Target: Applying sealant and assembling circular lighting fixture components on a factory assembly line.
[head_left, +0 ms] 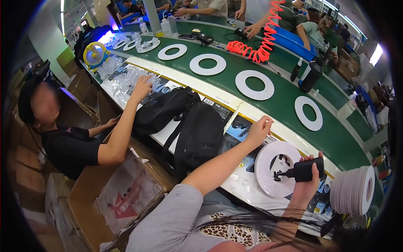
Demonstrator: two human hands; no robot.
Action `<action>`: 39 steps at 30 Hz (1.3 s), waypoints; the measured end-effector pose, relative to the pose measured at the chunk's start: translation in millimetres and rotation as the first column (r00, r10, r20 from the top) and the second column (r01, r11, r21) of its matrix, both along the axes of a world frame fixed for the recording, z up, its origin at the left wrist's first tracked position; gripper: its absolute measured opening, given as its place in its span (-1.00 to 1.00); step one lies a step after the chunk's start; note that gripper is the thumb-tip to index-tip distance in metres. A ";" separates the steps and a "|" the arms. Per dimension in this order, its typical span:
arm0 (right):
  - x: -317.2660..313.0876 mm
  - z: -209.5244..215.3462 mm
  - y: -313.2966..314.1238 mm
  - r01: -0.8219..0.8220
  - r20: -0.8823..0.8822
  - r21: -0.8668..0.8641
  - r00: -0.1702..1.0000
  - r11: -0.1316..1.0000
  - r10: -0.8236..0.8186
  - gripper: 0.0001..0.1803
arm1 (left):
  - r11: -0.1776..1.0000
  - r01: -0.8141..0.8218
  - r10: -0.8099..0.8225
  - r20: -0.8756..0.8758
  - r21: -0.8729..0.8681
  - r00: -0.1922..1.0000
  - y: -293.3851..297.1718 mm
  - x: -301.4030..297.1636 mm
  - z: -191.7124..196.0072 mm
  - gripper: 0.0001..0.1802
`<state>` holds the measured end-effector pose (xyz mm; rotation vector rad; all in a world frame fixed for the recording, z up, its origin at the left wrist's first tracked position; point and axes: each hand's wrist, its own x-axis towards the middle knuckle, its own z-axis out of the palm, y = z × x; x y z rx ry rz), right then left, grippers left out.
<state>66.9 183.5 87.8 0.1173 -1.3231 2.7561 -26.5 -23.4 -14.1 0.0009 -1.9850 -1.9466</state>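
My right hand [310, 178] grips a black squeeze bottle [305, 169] with a thin nozzle. It is tilted so that the nozzle points left over the opening of a thick white ring [263, 170]. Small black pieces show inside that opening. The ring lies on the white work ledge in front of me. Beyond its upper left side is my left hand [260, 129], raised with curled fingers, thumb and index pressed together. Whether a small thing is pinched there cannot be made out. To the right of my right hand is a stack of white rings [347, 194].
Flat white rings [255, 85] lie spaced along the green conveyor belt [285, 90]. Two black bags [201, 130] rest on the ledge to my left. A co-worker's hand [142, 87] reaches over clear plastic parts [126, 86]. An open carton [121, 197] stands below; a red coiled hose [256, 52] hangs ahead.
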 end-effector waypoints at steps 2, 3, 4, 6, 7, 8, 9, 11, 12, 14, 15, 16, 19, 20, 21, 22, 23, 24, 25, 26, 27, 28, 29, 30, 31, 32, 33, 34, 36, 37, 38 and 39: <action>-4.2 -0.4 -0.2 -0.093 -0.059 -0.092 0.994 0.991 0.088 -0.44 | 1.000 -0.028 0.028 -0.009 -0.015 1.000 -4.3 -0.9 0.0 -0.78; -5.0 -1.0 7.4 -0.113 -0.087 -0.131 0.991 0.985 0.102 -0.44 | 1.000 -0.003 0.003 0.006 -0.011 1.000 5.6 -3.7 -0.5 -0.78; -6.7 -2.9 10.8 -0.127 -0.074 -0.178 0.991 0.976 0.115 -0.44 | 1.000 -0.003 0.004 0.016 -0.018 1.000 6.8 -3.8 0.6 -0.79; -7.2 0.0 13.4 -0.269 -0.169 -0.228 0.957 0.936 0.234 -0.48 | 0.999 -0.017 0.016 -0.033 -0.032 0.999 10.4 -2.2 3.5 -0.80; -5.9 5.1 8.7 -0.195 -0.123 -0.220 0.978 0.956 0.171 -0.54 | 1.000 0.005 -0.005 -0.013 -0.016 1.000 11.1 -0.5 4.8 -0.81; -5.5 8.6 5.5 -0.205 -0.117 -0.203 0.976 0.957 0.184 -0.54 | 1.000 -0.006 0.006 -0.009 0.002 1.000 9.9 1.0 5.4 -0.81; -6.5 7.3 7.0 -0.247 -0.132 -0.192 0.966 0.950 0.224 -0.57 | 1.000 -0.010 0.010 -0.014 -0.005 1.000 8.8 1.3 6.5 -0.81; -6.6 7.9 4.3 -0.193 -0.086 -0.139 0.979 0.971 0.182 -0.61 | 0.999 -0.030 0.030 -0.027 -0.026 0.999 6.8 2.2 6.8 -0.81; -7.2 5.5 5.3 -0.196 -0.085 -0.143 0.979 0.970 0.186 -0.61 | 0.999 -0.034 0.033 -0.026 -0.030 0.999 6.2 2.3 7.0 -0.81; -7.7 0.9 10.9 -0.251 -0.180 -0.032 0.954 0.967 0.242 -0.61 | 0.998 -0.042 0.042 0.002 -0.044 0.999 9.3 1.8 7.7 -0.81; -6.6 -0.1 12.1 -0.242 -0.177 -0.028 0.956 0.970 0.234 -0.61 | 0.999 -0.032 0.032 0.004 -0.040 0.999 11.2 1.4 6.9 -0.81; -5.2 0.1 14.5 -0.253 -0.189 -0.019 0.951 0.967 0.245 -0.60 | 0.999 -0.028 0.028 -0.002 -0.034 1.000 14.1 0.8 6.0 -0.81; 0.4 1.8 21.6 -0.265 -0.207 -0.027 0.945 0.964 0.254 -0.59 | 1.000 0.005 -0.004 0.042 -0.013 0.999 27.6 -4.2 3.5 -0.83; -1.9 2.7 17.4 -0.320 -0.229 -0.074 0.927 0.945 0.296 -0.59 | 0.998 -0.011 0.011 0.006 0.063 1.000 17.6 -8.4 -4.9 -0.85; 0.4 5.9 15.9 -0.307 -0.166 -0.191 0.946 0.933 0.277 -0.59 | 0.993 -0.004 0.008 -0.035 0.116 0.999 18.3 -9.4 -8.2 -0.85; 0.5 3.7 10.0 -0.273 -0.104 -0.312 0.962 0.910 0.253 -0.58 | 0.996 -0.015 0.017 -0.018 0.092 1.000 14.8 -9.7 -10.4 -0.83; -1.5 -1.4 7.1 -0.290 -0.112 -0.375 0.957 0.880 0.268 -0.56 | 0.997 -0.030 0.028 0.026 0.076 0.999 10.5 -9.4 -12.4 -0.83; -4.0 -3.9 -2.1 -0.296 -0.151 -0.235 0.952 0.926 0.266 -0.55 | 0.998 -0.058 0.058 0.023 -0.001 0.998 -1.3 -9.7 -17.9 -0.82; -3.5 -0.5 -9.2 -0.243 -0.156 -0.073 0.961 0.967 0.229 -0.56 | 0.995 -0.074 0.075 0.008 -0.069 0.997 -6.4 -6.6 -16.4 -0.82; -2.0 2.6 -13.9 -0.189 -0.165 0.081 0.966 0.979 0.200 -0.56 | 0.999 -0.027 0.026 -0.006 -0.027 1.000 -11.1 -6.0 -14.5 -0.81; -0.8 3.7 -11.7 -0.164 -0.165 0.144 0.968 0.976 0.187 -0.58 | 1.000 -0.004 0.005 0.017 -0.029 1.000 -8.5 -5.9 -11.1 -0.81; 0.5 3.7 -10.0 -0.153 -0.161 0.195 0.969 0.969 0.185 -0.59 | 0.999 0.004 -0.002 0.043 -0.043 0.999 -5.0 -5.5 -8.3 -0.80; 3.2 6.6 -10.3 -0.108 -0.152 0.228 0.978 0.968 0.145 -0.61 | 0.999 0.034 -0.033 0.037 -0.025 0.999 0.6 -5.6 -6.6 -0.80; 5.1 10.0 -13.5 -0.079 -0.143 0.252 0.983 0.965 0.118 -0.62 | 0.999 0.031 -0.030 0.042 -0.032 0.999 2.3 -5.3 -6.3 -0.79; 7.2 11.8 -17.2 -0.058 -0.134 0.259 0.986 0.964 0.095 -0.62 | 0.999 0.025 -0.023 0.049 -0.044 0.999 3.9 -5.4 -5.9 -0.79; 6.9 8.6 -17.4 -0.050 -0.136 0.262 0.987 0.964 0.088 -0.62 | 0.999 0.033 -0.031 0.047 -0.041 0.998 5.1 -5.6 -5.6 -0.79; 5.3 4.9 -17.2 -0.061 -0.178 0.217 0.979 0.974 0.100 -0.63 | 0.999 0.027 -0.025 0.051 -0.044 0.998 5.8 -5.3 -5.7 -0.78; 4.3 3.0 -18.5 -0.074 -0.220 0.171 0.969 0.983 0.112 -0.63 | 0.999 0.021 -0.018 0.056 -0.048 0.998 6.2 -5.3 -5.7 -0.78; 6.9 5.3 -22.0 -0.057 -0.194 0.231 0.976 0.971 0.103 -0.58 | 0.999 0.021 -0.018 0.057 -0.047 0.998 5.9 -6.0 -5.5 -0.78; 7.9 6.3 -24.4 -0.042 -0.206 0.273 0.973 0.961 0.101 -0.58 | 0.999 0.020 -0.018 0.058 -0.046 0.998 5.7 -5.8 -5.5 -0.78; 8.7 6.7 -26.8 -0.026 -0.219 0.314 0.971 0.949 0.099 -0.58 | 0.999 0.018 -0.015 0.061 -0.046 0.998 5.8 -5.5 -5.7 -0.78; 10.0 6.7 -28.9 -0.042 -0.204 0.304 0.973 0.952 0.109 -0.59 | 0.999 0.020 -0.018 0.041 -0.046 0.999 5.7 -6.1 -5.9 -0.78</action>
